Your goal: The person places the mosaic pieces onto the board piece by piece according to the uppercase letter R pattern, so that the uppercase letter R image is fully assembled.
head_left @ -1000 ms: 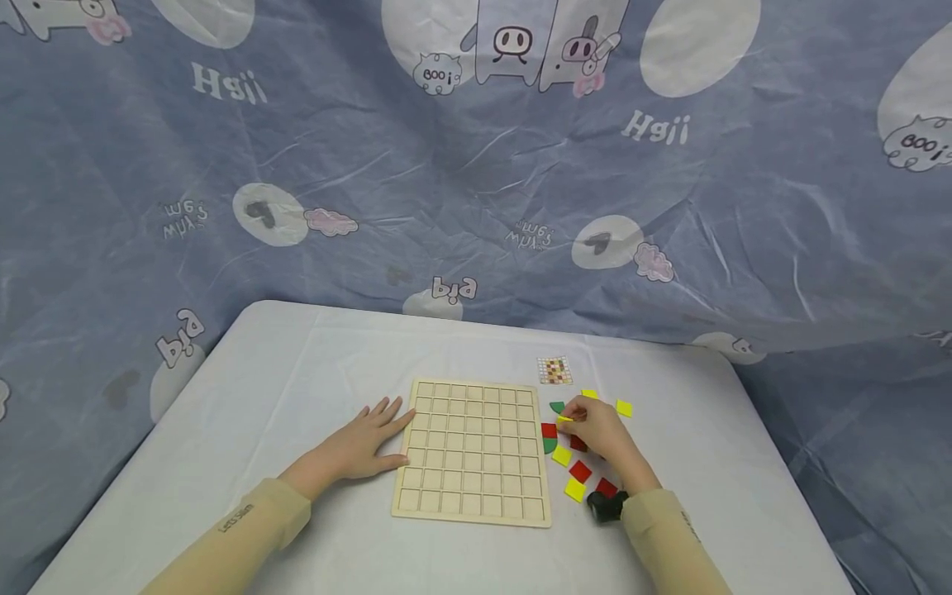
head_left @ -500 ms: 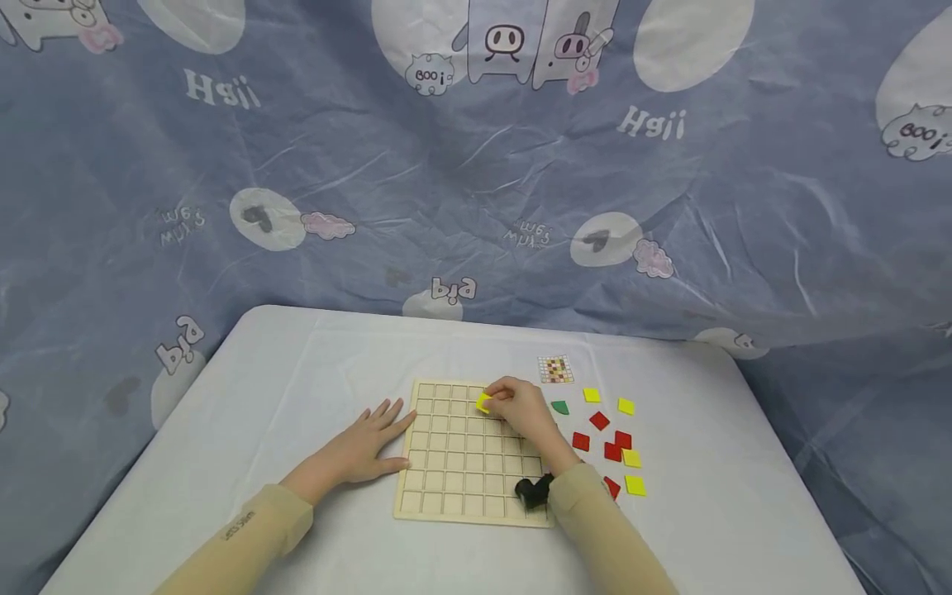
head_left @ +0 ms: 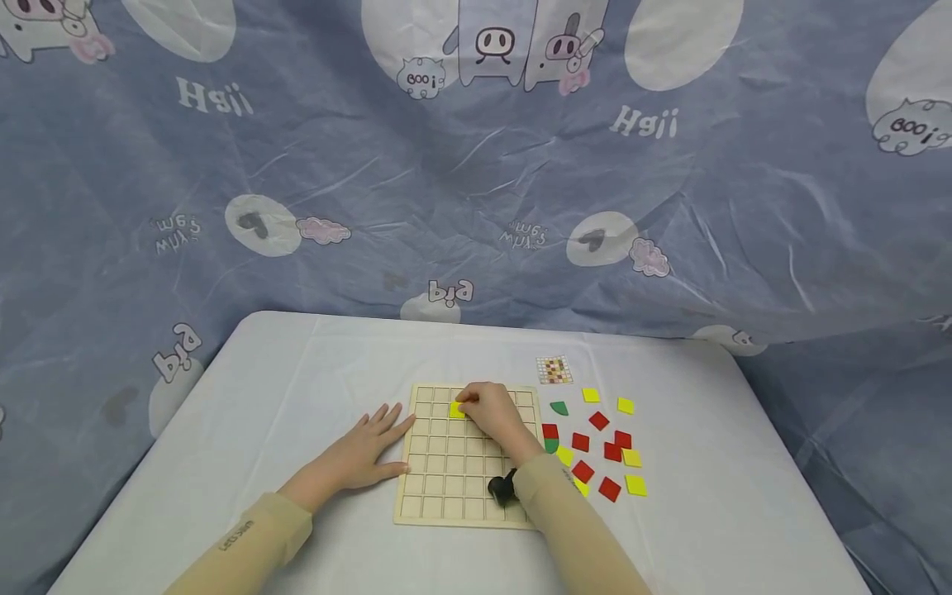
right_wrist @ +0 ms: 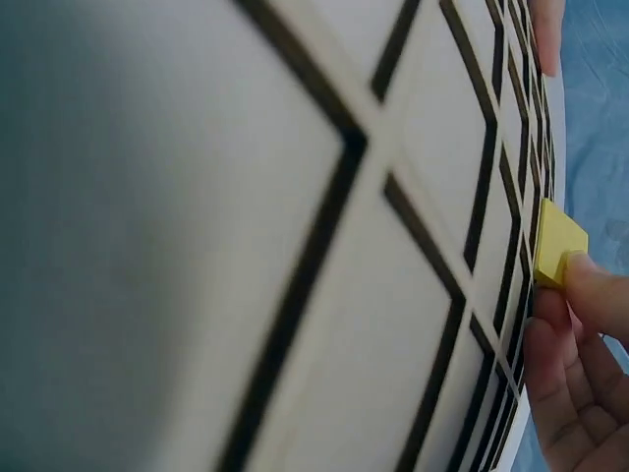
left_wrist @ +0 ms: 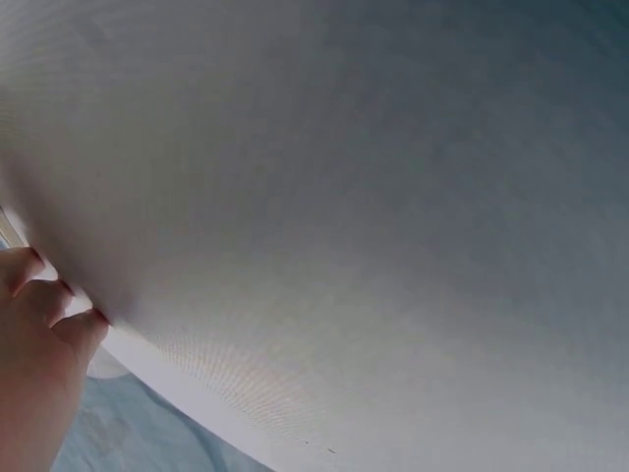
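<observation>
A wooden grid board (head_left: 435,483) lies flat on the white table. My right hand (head_left: 491,413) pinches a yellow square tile (head_left: 457,410) over a cell near the board's far side. In the right wrist view, thumb and fingers hold that yellow tile (right_wrist: 560,244) by one edge, tilted against the grid. My left hand (head_left: 364,450) rests on the table with its fingers spread, fingertips touching the board's left edge. The left wrist view shows only part of the left hand (left_wrist: 44,344) against the white tabletop.
Right of the board lie loose red tiles (head_left: 610,489), yellow tiles (head_left: 635,485) and green quarter-round pieces (head_left: 559,408). A small patterned card (head_left: 554,369) lies beyond them. A black wrist camera (head_left: 502,489) hangs above the board. A printed blue cloth (head_left: 416,190) stands behind the table.
My right hand has carried a yellow tile from the loose pieces leftward to the board, then farther left and down to a far-side cell. My left hand has stayed at the board's edge.
</observation>
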Action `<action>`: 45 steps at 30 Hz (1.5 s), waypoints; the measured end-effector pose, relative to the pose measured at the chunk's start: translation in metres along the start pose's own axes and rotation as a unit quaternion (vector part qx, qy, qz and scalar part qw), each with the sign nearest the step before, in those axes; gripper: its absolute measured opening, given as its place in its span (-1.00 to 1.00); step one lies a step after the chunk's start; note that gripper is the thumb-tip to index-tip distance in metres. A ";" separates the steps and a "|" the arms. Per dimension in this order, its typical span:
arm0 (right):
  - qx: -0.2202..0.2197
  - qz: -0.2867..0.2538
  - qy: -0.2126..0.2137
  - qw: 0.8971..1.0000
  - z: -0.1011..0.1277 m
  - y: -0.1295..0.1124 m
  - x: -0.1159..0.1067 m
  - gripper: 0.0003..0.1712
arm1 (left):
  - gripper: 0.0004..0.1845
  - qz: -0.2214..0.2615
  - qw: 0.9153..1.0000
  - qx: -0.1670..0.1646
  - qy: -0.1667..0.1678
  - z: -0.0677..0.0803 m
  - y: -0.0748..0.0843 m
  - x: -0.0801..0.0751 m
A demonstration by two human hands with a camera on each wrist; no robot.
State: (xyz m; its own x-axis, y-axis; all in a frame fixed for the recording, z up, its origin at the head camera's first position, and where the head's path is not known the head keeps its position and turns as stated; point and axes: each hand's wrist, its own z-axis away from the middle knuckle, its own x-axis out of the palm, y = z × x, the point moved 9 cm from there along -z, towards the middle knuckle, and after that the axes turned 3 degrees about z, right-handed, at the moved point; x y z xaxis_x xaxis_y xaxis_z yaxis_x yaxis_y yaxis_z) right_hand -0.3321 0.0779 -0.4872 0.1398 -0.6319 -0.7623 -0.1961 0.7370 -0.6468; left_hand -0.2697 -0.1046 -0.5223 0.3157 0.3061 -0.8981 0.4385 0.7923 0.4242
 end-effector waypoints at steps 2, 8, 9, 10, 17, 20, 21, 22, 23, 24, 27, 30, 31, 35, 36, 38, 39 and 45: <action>-0.006 0.016 0.002 1.000 0.000 -0.001 0.002 -0.89 | -0.15 0.000 1.000 0.001 0.001 0.000 0.000 0.000; -0.013 0.066 0.008 0.998 0.001 -0.004 0.003 -0.89 | -0.16 0.002 1.000 0.003 0.006 0.000 0.000 -0.001; -0.011 0.065 0.006 0.998 0.002 -0.005 0.002 -0.88 | -0.16 0.003 1.000 0.004 0.006 0.000 0.000 -0.001; -0.012 0.062 0.003 0.998 0.003 -0.006 0.001 -0.87 | -0.16 0.002 1.000 0.003 0.006 0.000 0.000 -0.001; -0.003 0.016 0.016 1.000 0.015 0.003 -0.035 -0.77 | -0.15 -0.005 1.000 0.006 0.003 -0.001 0.000 -0.003; 0.013 0.003 0.030 0.999 0.023 0.019 -0.060 -0.77 | -0.15 -0.009 1.000 0.010 0.003 -0.001 -0.001 -0.005; 0.023 0.002 0.032 0.999 0.026 0.026 -0.067 -0.77 | -0.15 -0.009 1.000 0.012 0.004 0.000 -0.001 -0.005; 0.036 -0.001 0.036 0.999 0.029 0.035 -0.072 -0.76 | -0.15 -0.008 1.000 0.012 0.003 0.000 -0.001 -0.006; 0.049 0.000 0.036 0.998 0.032 0.044 -0.077 -0.76 | -0.15 -0.008 1.000 0.011 0.003 0.001 -0.002 -0.007; 0.060 0.002 0.037 0.998 0.036 0.052 -0.081 -0.75 | -0.15 -0.007 1.000 0.010 0.002 0.001 -0.002 -0.007; 0.098 0.005 0.029 0.995 0.045 0.076 -0.085 -0.75 | -0.15 -0.004 1.000 0.006 -0.001 0.002 -0.003 -0.008; 0.118 0.012 0.013 0.993 0.053 0.093 -0.084 -0.74 | -0.15 -0.001 1.000 0.004 -0.004 0.002 -0.004 -0.006; 0.127 0.011 0.007 0.992 0.055 0.098 -0.082 -0.74 | -0.14 0.000 1.000 0.003 -0.005 0.002 -0.004 -0.006; 0.143 0.018 -0.013 0.990 0.063 0.110 -0.078 -0.71 | -0.14 0.001 1.000 0.002 -0.007 0.002 -0.005 -0.003; 0.145 0.019 -0.016 0.989 0.065 0.112 -0.077 -0.70 | -0.14 0.001 1.000 0.002 -0.007 0.001 -0.005 -0.003; 0.145 0.030 -0.019 0.989 0.067 0.113 -0.077 -0.69 | -0.14 0.001 1.000 0.004 -0.006 0.001 -0.004 -0.002; 0.143 0.034 -0.019 0.989 0.067 0.114 -0.077 -0.69 | -0.14 0.002 1.000 0.006 -0.005 0.001 -0.004 -0.002; 0.125 0.056 -0.017 0.990 0.069 0.114 -0.076 -0.72 | -0.15 0.006 1.000 0.010 0.000 0.001 -0.004 -0.002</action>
State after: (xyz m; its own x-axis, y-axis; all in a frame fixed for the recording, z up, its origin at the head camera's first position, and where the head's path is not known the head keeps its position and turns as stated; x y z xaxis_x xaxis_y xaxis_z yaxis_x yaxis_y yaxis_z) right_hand -0.2987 0.2269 -0.5045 0.1650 -0.5371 -0.8272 0.0333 0.8413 -0.5396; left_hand -0.2711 -0.1093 -0.5223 0.3213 0.3146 -0.8932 0.4512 0.7784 0.4365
